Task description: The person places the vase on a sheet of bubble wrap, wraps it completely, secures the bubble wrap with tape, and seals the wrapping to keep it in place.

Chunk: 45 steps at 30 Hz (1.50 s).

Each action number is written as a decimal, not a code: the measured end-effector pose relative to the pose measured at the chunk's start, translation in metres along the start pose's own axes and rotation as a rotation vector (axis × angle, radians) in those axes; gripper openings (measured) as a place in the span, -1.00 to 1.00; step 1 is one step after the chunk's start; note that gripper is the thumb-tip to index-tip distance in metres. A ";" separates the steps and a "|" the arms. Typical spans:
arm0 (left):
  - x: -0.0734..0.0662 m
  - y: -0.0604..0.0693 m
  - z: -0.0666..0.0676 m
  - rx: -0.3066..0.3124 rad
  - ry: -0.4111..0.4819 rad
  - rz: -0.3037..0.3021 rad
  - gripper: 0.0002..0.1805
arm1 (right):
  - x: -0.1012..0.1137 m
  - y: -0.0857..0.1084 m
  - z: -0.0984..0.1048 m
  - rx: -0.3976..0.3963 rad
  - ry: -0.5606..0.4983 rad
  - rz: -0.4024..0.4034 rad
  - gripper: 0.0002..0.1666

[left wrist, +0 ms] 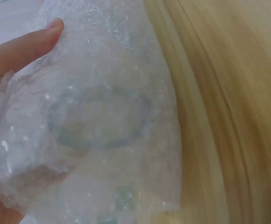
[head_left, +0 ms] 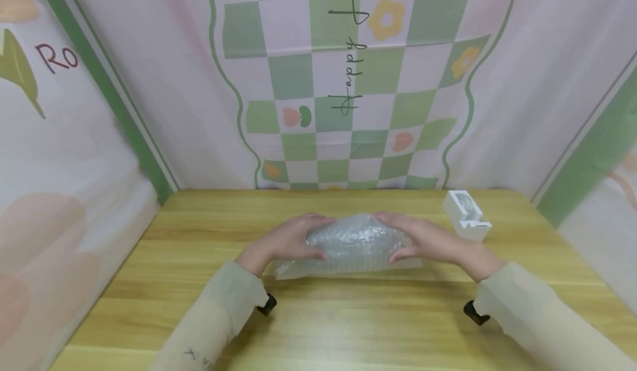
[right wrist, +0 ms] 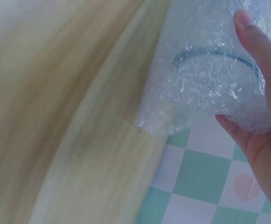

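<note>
A bundle of clear bubble wrap [head_left: 358, 244] lies across the middle of the wooden table, with a loose flap toward its front edge. My left hand [head_left: 291, 241] holds its left end, thumb on the near side and fingers on the far side. At the other end my right hand [head_left: 423, 239] grips it the same way. Through the wrap, a round greenish rim [right wrist: 215, 51] shows in the right wrist view, and a blurred ring [left wrist: 79, 143] shows in the left wrist view. The wrapped thing looks like a glass vessel, but its exact kind is hidden.
A small white box [head_left: 475, 231] with a cut-out top stands behind my right hand, something clear inside it. Beyond the wooden table [head_left: 348, 327] hangs a green-and-white checked curtain [head_left: 333, 169]. More printed cloth hangs along both sides.
</note>
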State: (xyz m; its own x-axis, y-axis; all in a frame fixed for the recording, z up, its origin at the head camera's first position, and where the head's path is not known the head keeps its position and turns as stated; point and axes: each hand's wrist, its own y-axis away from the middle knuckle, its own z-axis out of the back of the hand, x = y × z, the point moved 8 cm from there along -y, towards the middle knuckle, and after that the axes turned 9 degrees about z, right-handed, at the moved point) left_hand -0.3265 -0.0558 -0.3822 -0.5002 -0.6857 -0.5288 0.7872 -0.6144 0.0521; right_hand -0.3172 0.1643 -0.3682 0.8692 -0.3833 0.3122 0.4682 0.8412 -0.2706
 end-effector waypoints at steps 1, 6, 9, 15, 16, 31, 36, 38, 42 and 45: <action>0.000 -0.001 0.000 0.003 0.010 0.005 -0.11 | -0.003 0.000 0.000 0.014 -0.011 -0.021 0.10; 0.000 -0.005 0.000 0.014 0.042 0.004 -0.15 | -0.010 0.000 0.002 0.067 -0.032 -0.086 0.12; -0.002 -0.007 0.000 0.018 0.059 -0.013 -0.17 | -0.012 0.001 0.004 0.094 -0.042 -0.111 0.12; -0.004 -0.009 -0.001 0.040 0.076 -0.011 -0.20 | -0.014 0.005 0.007 0.141 -0.103 -0.164 0.14; -0.004 -0.009 -0.001 0.042 0.082 -0.005 -0.21 | -0.014 0.006 0.007 0.143 -0.114 -0.170 0.15; -0.007 0.005 0.001 -0.069 -0.026 0.036 -0.28 | -0.013 0.012 0.004 0.091 -0.139 -0.191 0.11; -0.009 0.009 0.001 -0.135 -0.079 -0.025 -0.30 | -0.009 0.012 0.004 0.033 -0.073 -0.121 0.08; -0.008 0.010 0.001 -0.152 -0.063 -0.042 -0.29 | -0.007 0.013 0.004 0.011 -0.045 -0.092 0.06; -0.008 0.012 0.001 -0.178 -0.039 -0.070 -0.30 | -0.005 0.015 0.005 -0.015 0.034 -0.061 0.05; -0.006 0.012 0.000 -0.192 -0.023 -0.081 -0.31 | 0.000 0.016 0.010 -0.054 0.149 -0.008 0.04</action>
State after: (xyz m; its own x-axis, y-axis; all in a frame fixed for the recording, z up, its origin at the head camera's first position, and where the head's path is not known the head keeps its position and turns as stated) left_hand -0.3138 -0.0589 -0.3782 -0.5707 -0.6475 -0.5049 0.7976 -0.5833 -0.1535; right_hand -0.3110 0.1816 -0.3636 0.8776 -0.4456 0.1767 0.4793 0.8178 -0.3184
